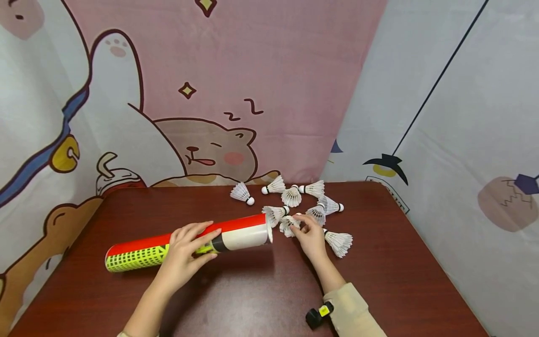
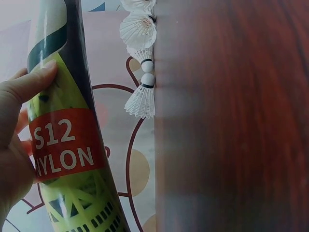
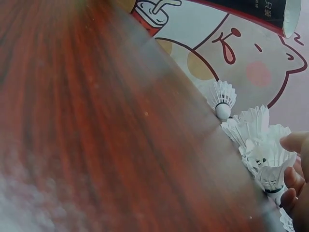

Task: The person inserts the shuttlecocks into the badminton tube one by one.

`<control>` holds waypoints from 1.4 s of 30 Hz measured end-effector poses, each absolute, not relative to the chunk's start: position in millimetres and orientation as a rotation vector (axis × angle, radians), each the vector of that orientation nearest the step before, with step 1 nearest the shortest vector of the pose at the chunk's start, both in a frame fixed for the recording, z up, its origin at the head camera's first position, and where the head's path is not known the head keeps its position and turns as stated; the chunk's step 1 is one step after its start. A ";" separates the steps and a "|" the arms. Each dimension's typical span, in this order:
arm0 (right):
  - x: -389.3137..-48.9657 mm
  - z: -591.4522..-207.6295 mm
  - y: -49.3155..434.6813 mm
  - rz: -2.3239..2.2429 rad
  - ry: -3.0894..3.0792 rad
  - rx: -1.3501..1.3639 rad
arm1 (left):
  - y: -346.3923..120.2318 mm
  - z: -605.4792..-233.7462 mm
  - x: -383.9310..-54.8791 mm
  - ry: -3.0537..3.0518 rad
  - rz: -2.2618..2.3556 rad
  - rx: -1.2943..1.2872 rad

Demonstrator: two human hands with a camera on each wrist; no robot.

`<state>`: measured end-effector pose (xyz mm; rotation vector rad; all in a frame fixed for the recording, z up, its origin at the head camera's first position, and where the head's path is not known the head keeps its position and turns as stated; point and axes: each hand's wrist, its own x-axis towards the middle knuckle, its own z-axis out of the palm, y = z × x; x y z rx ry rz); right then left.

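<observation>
My left hand (image 1: 182,255) grips the middle of a long shuttlecock tube (image 1: 246,236), red, yellow-green and white, held tilted with its right end higher. In the left wrist view, the tube (image 2: 72,145) reads "S12 NYLON", and the left thumb lies along its side. Just right of the tube's end, my right hand (image 1: 312,238) pinches a white shuttlecock (image 1: 288,226) between fingers and thumb. The right wrist view has the right hand (image 3: 300,169) at its edge, fingers against that shuttlecock (image 3: 273,176). Another shuttlecock (image 1: 274,214) lies by the tube's mouth.
Several more white shuttlecocks lie toward the back of the brown table (image 1: 244,299), including one at the far left (image 1: 241,193) and one right of the right hand (image 1: 338,242). A cartoon-printed cloth (image 1: 290,93) hangs behind. A black wrist camera (image 1: 318,316) sits by the right sleeve.
</observation>
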<state>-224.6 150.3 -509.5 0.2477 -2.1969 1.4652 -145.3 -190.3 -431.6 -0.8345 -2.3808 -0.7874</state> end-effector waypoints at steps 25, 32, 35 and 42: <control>-217.2 -501.9 149.5 1.474 -2.081 0.264 | -188.9 -430.2 -143.9 -2.363 -0.775 -0.841; -213.9 -494.1 146.0 1.464 -2.056 0.263 | -189.0 -430.9 -143.6 -2.355 -0.773 -0.835; -205.8 -480.2 141.3 1.471 -2.034 0.267 | -189.0 -431.0 -143.7 -2.353 -0.775 -0.837; -190.9 -456.0 135.6 1.502 -2.038 0.218 | -189.1 -430.9 -144.5 -2.359 -0.771 -0.844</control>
